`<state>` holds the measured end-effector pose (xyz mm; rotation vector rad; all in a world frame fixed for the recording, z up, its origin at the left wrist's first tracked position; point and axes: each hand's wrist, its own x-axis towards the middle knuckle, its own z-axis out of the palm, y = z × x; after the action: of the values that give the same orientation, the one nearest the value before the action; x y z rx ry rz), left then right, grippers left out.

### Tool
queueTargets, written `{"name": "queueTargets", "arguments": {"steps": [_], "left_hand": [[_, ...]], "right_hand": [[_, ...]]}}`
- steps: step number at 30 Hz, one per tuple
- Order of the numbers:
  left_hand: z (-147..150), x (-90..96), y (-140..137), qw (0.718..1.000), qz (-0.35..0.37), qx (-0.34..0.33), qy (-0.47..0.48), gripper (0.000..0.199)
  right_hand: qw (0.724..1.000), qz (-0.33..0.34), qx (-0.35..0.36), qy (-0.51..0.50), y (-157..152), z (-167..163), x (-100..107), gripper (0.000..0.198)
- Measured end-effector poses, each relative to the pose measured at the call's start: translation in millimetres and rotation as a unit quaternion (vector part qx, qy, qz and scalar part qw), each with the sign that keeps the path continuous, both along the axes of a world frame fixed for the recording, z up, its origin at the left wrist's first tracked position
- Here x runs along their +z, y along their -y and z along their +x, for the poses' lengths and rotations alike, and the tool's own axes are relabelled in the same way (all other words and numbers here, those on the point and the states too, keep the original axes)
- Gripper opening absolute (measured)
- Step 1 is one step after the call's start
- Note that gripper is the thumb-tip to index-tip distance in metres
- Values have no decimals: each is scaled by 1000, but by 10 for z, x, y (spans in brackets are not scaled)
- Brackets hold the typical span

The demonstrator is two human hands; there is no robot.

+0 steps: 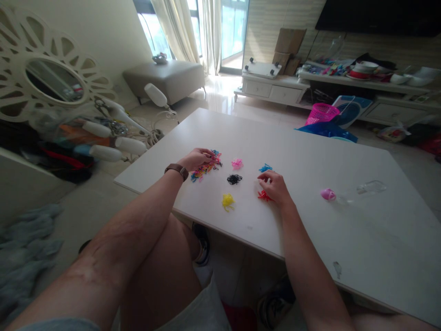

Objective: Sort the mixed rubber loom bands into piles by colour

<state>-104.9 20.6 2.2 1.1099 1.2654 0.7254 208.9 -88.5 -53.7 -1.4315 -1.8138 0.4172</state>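
We see daylight through windows (234, 32) gleaming on the glossy floor (220, 92) between a padded bench (168, 80) and white cabinet (285, 94).

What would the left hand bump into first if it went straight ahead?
The left hand would probably meet the mixed-colour pile first, right at its fingers. The small pink pile looks next, but depth is unclear.

My left hand (197, 159) and right hand (275, 186) were both low over the table (310, 156), fingers bent.
My left forearm (138, 220) slanted in across the near edge, toward the left corner, its wrist almost straight, the back of the hand up and the fingers angled down. My right forearm (303, 257) crossed that edge farther right, the hand turned inward, thumb and index finger curled toward each other.
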Motion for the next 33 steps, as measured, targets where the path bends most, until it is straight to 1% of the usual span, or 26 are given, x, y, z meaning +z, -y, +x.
{"name": "queueTargets", "arguments": {"steps": [4,8,10,15,17,19,22,24,27,29,31,33], "left_hand": [[13,11,2,1000,-10,-10,14,16],[-4,23,19,1000,-3,-4,9,20],[-24,21,26,1000,17,1,-15,21],[-60,11,23,992,59,11,-113,23],[-55,9,10,991,58,25,-121,24],[-38,7,-11,994,37,40,-90,22],[0,8,-56,997,-23,71,14,14],[24,12,-90,988,-70,102,88,11],[44,13,-135,971,-115,142,157,19],[51,7,-157,967,-119,150,166,24],[58,-1,-171,970,-116,141,158,27],[67,-9,-175,979,-102,122,128,22]], "right_hand": [[1000,0,1,-2,7,-8,5,12],[1000,-1,3,-2,10,-13,10,12],[1000,-2,2,-3,8,-14,12,12],[1000,-5,3,-1,-4,-14,9,12],[1000,-3,3,-2,-6,-13,6,12],[1000,-3,3,-3,-6,-12,4,12],[1000,-5,1,-4,-2,-13,5,12],[1000,-5,1,-2,1,-14,8,12],[1000,-5,3,-2,2,-14,11,13],[1000,-7,4,-3,2,-15,11,13],[1000,-9,3,-3,2,-14,9,13],[1000,-10,4,-4,3,-14,9,14]]}}
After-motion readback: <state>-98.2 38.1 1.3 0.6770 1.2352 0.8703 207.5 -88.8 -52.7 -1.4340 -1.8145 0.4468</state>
